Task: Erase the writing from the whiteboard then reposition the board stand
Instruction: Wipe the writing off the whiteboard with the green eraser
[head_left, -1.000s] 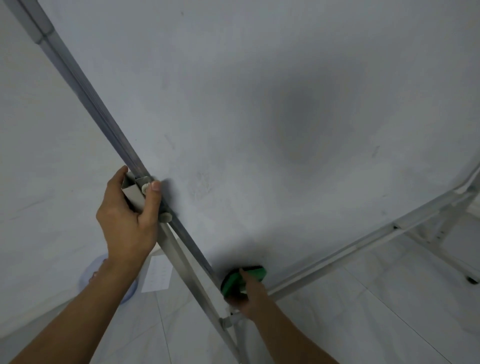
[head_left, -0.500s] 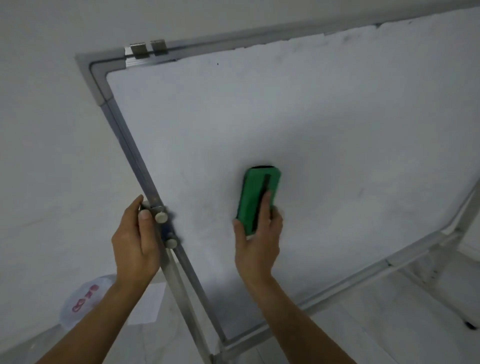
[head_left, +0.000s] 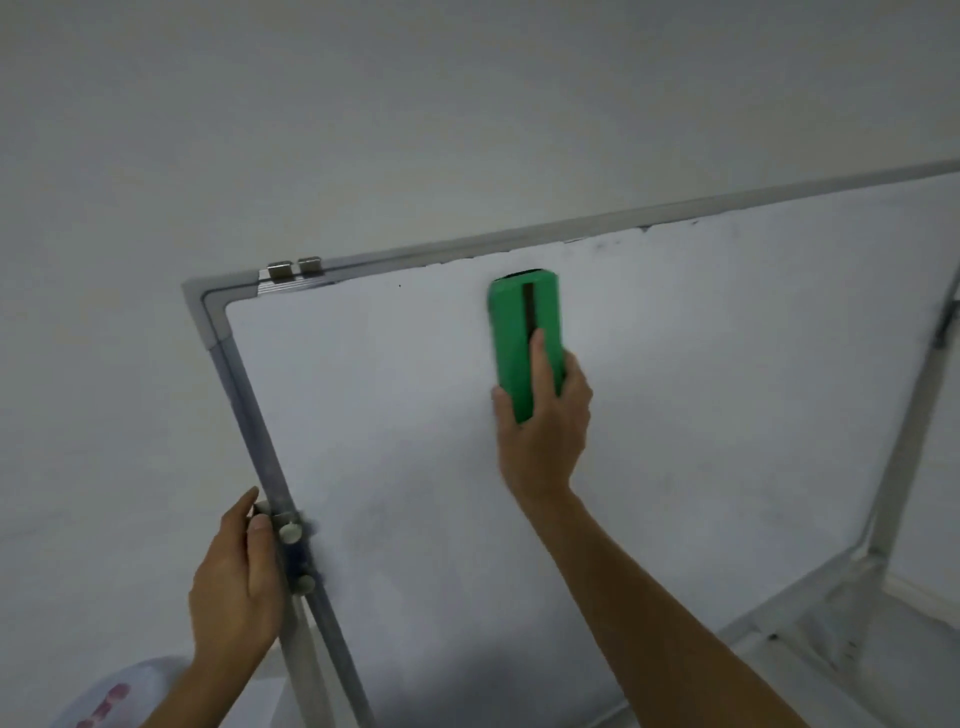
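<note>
The whiteboard (head_left: 395, 415) fills the middle, framed in grey metal, its surface wiped with faint grey smears and dark marker traces along the top edge. My right hand (head_left: 543, 431) presses a green eraser (head_left: 522, 332) flat against the board just under the top rail. My left hand (head_left: 236, 582) grips the stand's left upright (head_left: 306, 660) at the bracket with two round knobs, beside the board's left edge.
A white wall (head_left: 363, 130) stands behind the board. Two metal clips (head_left: 293, 270) sit on the top rail near the left corner. The stand's right leg (head_left: 904, 431) and lower rail reach the tiled floor. A white plastic bag (head_left: 119, 696) lies at the lower left.
My right hand has swept the eraser up from the board's bottom left corner to just under the top rail. My view has tilted upward. My left hand has kept its grip on the upright.
</note>
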